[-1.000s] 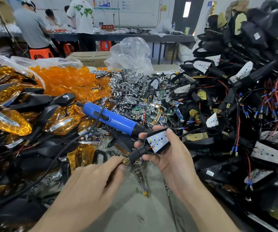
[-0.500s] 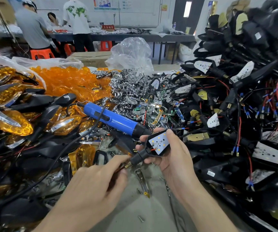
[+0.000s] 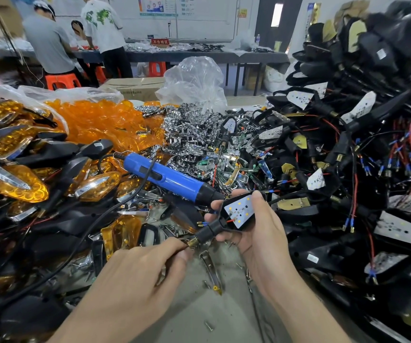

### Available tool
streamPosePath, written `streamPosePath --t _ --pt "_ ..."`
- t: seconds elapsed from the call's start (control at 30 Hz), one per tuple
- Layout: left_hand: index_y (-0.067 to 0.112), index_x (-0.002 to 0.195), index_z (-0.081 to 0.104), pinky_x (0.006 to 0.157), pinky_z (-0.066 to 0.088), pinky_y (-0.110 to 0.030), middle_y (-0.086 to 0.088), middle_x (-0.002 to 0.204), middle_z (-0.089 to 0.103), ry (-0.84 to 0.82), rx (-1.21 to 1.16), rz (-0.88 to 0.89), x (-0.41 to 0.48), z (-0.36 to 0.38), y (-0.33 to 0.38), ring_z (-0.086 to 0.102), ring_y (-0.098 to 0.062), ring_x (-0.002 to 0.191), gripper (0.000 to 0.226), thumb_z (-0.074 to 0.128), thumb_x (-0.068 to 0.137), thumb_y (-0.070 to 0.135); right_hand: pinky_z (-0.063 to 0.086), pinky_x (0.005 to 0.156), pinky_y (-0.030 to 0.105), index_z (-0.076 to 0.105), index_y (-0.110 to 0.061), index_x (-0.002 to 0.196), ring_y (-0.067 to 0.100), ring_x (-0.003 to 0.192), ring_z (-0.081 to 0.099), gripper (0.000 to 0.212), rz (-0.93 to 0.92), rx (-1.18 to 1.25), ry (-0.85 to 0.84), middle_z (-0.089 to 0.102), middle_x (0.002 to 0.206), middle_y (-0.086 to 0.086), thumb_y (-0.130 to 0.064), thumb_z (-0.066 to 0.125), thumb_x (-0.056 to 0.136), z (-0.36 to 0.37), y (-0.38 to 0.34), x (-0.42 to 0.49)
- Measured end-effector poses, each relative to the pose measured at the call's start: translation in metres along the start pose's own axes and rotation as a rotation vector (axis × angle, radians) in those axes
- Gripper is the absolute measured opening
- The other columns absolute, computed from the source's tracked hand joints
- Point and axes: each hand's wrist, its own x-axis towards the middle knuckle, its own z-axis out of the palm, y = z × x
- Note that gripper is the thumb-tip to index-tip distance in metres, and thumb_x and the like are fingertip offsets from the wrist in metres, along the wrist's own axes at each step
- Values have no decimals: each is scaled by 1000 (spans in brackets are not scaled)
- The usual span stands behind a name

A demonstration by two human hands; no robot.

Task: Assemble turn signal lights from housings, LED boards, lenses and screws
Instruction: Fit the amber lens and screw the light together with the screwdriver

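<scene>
My right hand (image 3: pixel 261 238) grips a black turn signal housing (image 3: pixel 225 225) with a white LED board (image 3: pixel 239 208) seated in it, board facing up. My left hand (image 3: pixel 135 276) pinches the brass threaded end of the housing's stem (image 3: pixel 192 241). A blue electric screwdriver (image 3: pixel 167 178) lies on the pile just behind the housing, its black nose close to my right fingertips. An orange lens (image 3: pixel 121 232) lies loose to the left of my hands. Small screws (image 3: pixel 209 325) are scattered on the grey table.
Finished amber lights (image 3: pixel 18 184) pile up at the left, loose orange lenses (image 3: pixel 100 122) behind them, chrome reflectors (image 3: pixel 192 134) at centre. A tall heap of wired black housings (image 3: pixel 348 169) fills the right. People work at a far table (image 3: pixel 199 55).
My left hand has slid forward along the stem to its brass end. The housing has tilted slightly in my right hand.
</scene>
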Motion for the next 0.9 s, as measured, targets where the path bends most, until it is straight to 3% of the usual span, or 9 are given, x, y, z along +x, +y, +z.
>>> streamPosePath --t 0.13,0.27,0.5,0.7,0.9 --pt "41 100 60 46 33 -21 13 63 58 8 -15 14 -1 2 -1 56 -11 57 50 16 93 62 56 47 28 59 -7 108 37 77 76 39 -1 5 7 75 92 24 -41 40 102 -2 1 1" --pt "38 101 59 49 40 -25 11 64 59 3 -6 26 -1 3 -2 58 -13 60 53 12 93 62 57 48 28 59 -6 109 37 78 76 44 -7 7 5 75 92 23 -45 45 94 -1 0 1" --pt "47 86 44 45 37 -24 11 59 56 -14 -14 15 0 2 0 56 -13 55 33 16 96 60 56 48 28 58 -7 108 35 76 76 39 -14 5 1 76 91 23 -40 38 103 -1 0 1" --pt "41 92 52 45 38 -26 11 59 57 -12 -6 27 0 2 0 56 -12 54 41 16 96 60 55 46 27 59 -8 107 35 75 76 40 -21 -35 21 76 90 22 -37 33 109 -2 2 3" --pt "45 87 46 47 37 -24 9 58 58 -16 -27 30 -1 6 0 55 -13 54 34 17 96 59 52 45 26 61 -10 104 32 70 75 41 -72 -136 70 76 83 19 -36 30 112 -5 7 4"
